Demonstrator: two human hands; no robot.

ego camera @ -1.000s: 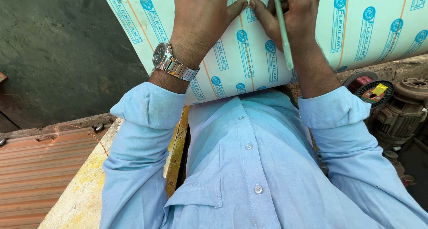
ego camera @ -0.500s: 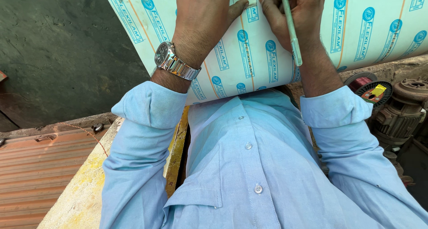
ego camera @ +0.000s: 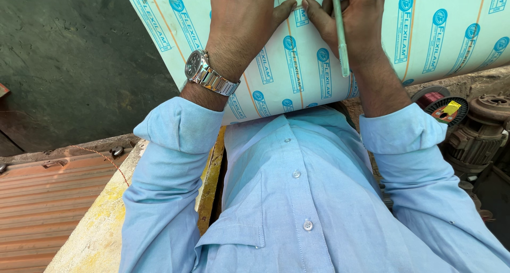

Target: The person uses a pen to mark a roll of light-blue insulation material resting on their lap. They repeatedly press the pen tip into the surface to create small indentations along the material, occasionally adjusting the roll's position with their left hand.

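While the person leans over it, the pale mint-green laminate sheet with blue round logos and thin orange lines (ego camera: 329, 44) lies curved across the top of the view, its lower edge resting against the person's chest and its left corner hanging out over the dark grey floor (ego camera: 69, 60). Both hands press on the sheet near its upper middle. The left hand (ego camera: 241, 15) lies palm down on it, thumb stretched out to the right so that its tip meets the other hand's thumb; it grips nothing, only flattens the sheet. A silver metal wristwatch with a dark dial (ego camera: 204, 73) sits on that wrist, just above the sheet's lower edge. The right hand (ego camera: 353, 23) is curled around a slim light-green pen (ego camera: 340, 31), which runs down across the back of the fingers and ends over the sheet. The person's light blue buttoned shirt (ego camera: 297, 198) fills the space below the sheet, sleeves rolled. Left of the shirt and below the sheet's hanging corner is a yellow-stained concrete ledge (ego camera: 95, 225), with reddish ribbed metal sheeting (ego camera: 37, 198) beyond. Right of the sheet's lower edge stand a spool of copper wire (ego camera: 433, 97) and a rusty electric motor (ego camera: 481, 129).
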